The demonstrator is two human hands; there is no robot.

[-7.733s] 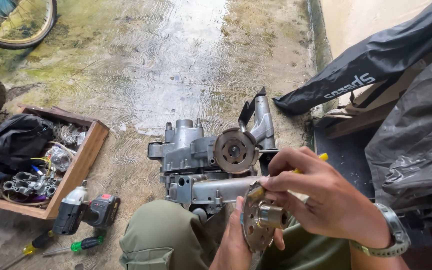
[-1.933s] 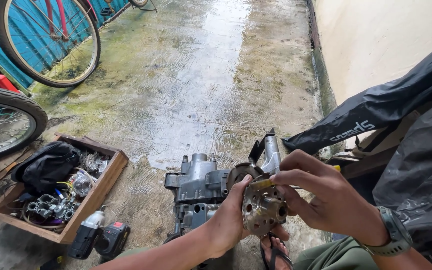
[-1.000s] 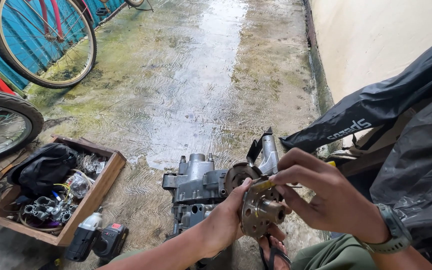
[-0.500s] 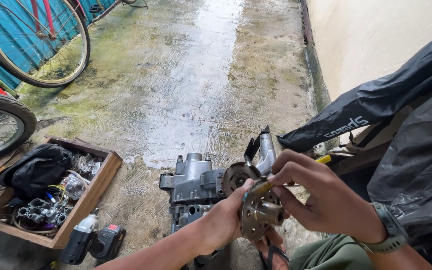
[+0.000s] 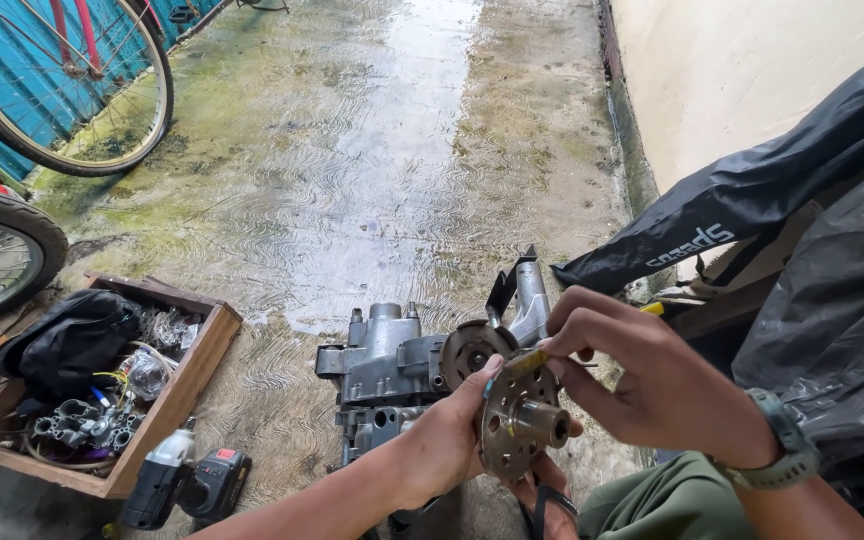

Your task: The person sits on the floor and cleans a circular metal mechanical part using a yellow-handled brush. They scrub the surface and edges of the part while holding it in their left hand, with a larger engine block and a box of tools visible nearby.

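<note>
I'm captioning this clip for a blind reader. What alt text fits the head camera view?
Seen from above, a left hand holds a round metal hub while the right hand presses a yellow-handled tool against it. A grey engine casing sits on wet concrete beyond, with a wooden parts crate and cordless drill to the left.

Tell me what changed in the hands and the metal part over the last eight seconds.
The left hand shifted from under the round metal hub to gripping its left edge, forearm now stretched across. The right hand kept its grip on the yellow-handled tool against the hub. Engine casing, wooden tray and cordless drill stayed put.
</note>
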